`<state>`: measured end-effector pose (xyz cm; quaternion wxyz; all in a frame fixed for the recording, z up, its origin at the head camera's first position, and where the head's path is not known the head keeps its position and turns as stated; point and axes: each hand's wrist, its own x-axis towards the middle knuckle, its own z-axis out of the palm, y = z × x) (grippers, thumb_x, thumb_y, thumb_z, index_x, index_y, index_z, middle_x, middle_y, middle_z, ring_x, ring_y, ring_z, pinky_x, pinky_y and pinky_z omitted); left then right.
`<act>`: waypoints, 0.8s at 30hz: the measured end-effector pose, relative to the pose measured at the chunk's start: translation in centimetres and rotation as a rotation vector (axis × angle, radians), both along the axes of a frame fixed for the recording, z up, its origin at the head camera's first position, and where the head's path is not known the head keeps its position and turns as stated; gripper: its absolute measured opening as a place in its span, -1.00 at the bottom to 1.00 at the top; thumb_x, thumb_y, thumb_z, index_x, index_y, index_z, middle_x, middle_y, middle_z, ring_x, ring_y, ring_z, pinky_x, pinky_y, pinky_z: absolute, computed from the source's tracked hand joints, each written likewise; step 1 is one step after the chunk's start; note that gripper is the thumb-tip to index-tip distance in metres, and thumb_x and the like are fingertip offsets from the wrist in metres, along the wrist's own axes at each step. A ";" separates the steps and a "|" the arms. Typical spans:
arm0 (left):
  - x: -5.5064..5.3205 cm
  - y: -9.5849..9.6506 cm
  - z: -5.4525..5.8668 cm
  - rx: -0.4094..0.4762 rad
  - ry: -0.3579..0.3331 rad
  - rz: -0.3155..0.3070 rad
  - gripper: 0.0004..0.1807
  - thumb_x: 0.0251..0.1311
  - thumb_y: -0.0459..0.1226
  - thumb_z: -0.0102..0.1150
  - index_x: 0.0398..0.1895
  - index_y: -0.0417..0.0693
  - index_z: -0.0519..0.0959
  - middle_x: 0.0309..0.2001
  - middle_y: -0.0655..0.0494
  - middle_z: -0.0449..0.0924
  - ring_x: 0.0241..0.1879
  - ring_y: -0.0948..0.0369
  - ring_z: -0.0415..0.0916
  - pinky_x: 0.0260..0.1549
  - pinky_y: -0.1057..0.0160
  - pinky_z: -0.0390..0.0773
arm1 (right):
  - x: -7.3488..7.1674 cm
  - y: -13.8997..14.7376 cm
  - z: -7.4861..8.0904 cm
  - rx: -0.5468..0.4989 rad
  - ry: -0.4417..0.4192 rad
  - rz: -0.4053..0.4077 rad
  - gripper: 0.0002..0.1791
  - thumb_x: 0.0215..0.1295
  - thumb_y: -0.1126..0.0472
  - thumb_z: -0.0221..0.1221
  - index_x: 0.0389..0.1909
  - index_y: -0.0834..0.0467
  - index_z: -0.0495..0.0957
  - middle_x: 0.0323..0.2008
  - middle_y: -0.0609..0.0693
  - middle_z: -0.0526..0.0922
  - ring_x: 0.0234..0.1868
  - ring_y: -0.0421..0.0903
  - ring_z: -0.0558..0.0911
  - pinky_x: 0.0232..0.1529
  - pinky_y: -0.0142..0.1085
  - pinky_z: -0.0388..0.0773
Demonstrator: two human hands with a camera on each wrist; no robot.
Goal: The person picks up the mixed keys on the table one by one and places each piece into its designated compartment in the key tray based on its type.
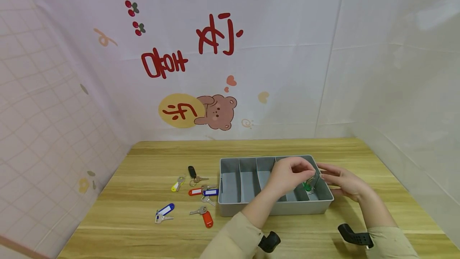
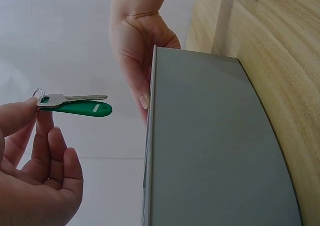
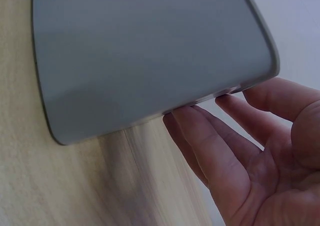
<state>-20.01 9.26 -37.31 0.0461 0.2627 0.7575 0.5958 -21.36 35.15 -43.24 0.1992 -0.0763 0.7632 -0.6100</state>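
My left hand [image 1: 290,174] is over the right end of a grey divided box [image 1: 273,210]. Its thumb and fingertips pinch the ring end of a key with a green tag [image 2: 82,108]. In the left wrist view the key [image 2: 85,97] lies along the tag, both pointing away from the fingers. Small silvery bits show low in the rightmost compartment, too small to make out. My right hand [image 1: 346,183] is at the box's right end, its extended fingers [image 3: 215,156] touching the end wall.
Left of the box on the wooden table lie several tagged keys: one with a black fob [image 1: 192,172], a yellow tag [image 1: 175,187], a red tag [image 1: 207,219] and a blue tag [image 1: 165,210]. Another red tag [image 1: 195,192] and blue tag [image 1: 210,192] lie close beside the box.
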 end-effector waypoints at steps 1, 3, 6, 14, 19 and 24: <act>0.0 0.2 0.0 -0.005 0.004 0.000 -0.98 0.24 -0.28 0.35 -0.30 0.01 0.73 -0.43 0.41 0.58 -0.46 0.47 0.46 -0.44 0.44 0.49 | 0.0 0.0 0.0 0.005 0.000 0.000 -0.26 0.55 0.15 0.02 0.51 0.40 -0.11 0.38 0.32 0.24 0.20 -0.07 0.47 0.03 -0.08 0.58; -0.1 0.5 -0.1 -0.017 0.013 0.000 -0.96 0.24 -0.27 0.34 -0.29 -0.02 0.73 -0.43 0.40 0.58 -0.46 0.47 0.45 -0.44 0.44 0.49 | 0.1 0.0 0.1 0.011 -0.001 -0.001 -0.25 0.55 0.15 0.01 0.51 0.40 -0.12 0.39 0.33 0.22 0.21 -0.05 0.46 0.03 -0.08 0.58; -0.3 1.0 -0.1 -0.041 0.022 0.013 -0.97 0.24 -0.27 0.34 -0.32 -0.01 0.73 -0.44 0.39 0.58 -0.46 0.47 0.44 -0.44 0.45 0.48 | 0.1 0.0 0.1 0.022 -0.001 -0.004 -0.25 0.55 0.14 0.01 0.51 0.41 -0.12 0.39 0.37 0.19 0.23 0.00 0.45 0.03 -0.08 0.58; -0.8 1.9 -0.5 -0.072 -0.016 0.059 -0.93 0.21 -0.27 0.36 -0.40 0.10 0.71 -0.47 0.42 0.55 -0.49 0.44 0.42 -0.49 0.42 0.45 | 0.3 -0.1 0.2 0.036 -0.008 -0.019 -0.25 0.55 0.12 0.00 0.51 0.41 -0.11 0.40 0.43 0.16 0.30 0.20 0.36 0.03 -0.06 0.58; -1.3 2.2 -0.7 -0.106 -0.006 0.080 -0.92 0.23 -0.28 0.35 -0.41 0.11 0.70 -0.47 0.42 0.54 -0.47 0.44 0.42 -0.47 0.42 0.45 | 0.2 -0.2 0.1 0.028 -0.012 -0.022 -0.24 0.55 0.12 0.01 0.51 0.41 -0.11 0.39 0.39 0.19 0.28 0.14 0.40 0.02 -0.06 0.58; -1.6 2.6 -0.6 -0.148 -0.008 0.087 -0.90 0.24 -0.28 0.34 -0.42 0.12 0.69 -0.47 0.42 0.54 -0.46 0.43 0.42 -0.46 0.41 0.44 | 0.2 -0.2 0.2 0.027 -0.011 -0.021 -0.23 0.55 0.11 0.01 0.51 0.42 -0.12 0.41 0.39 0.16 0.29 0.12 0.38 0.03 -0.07 0.58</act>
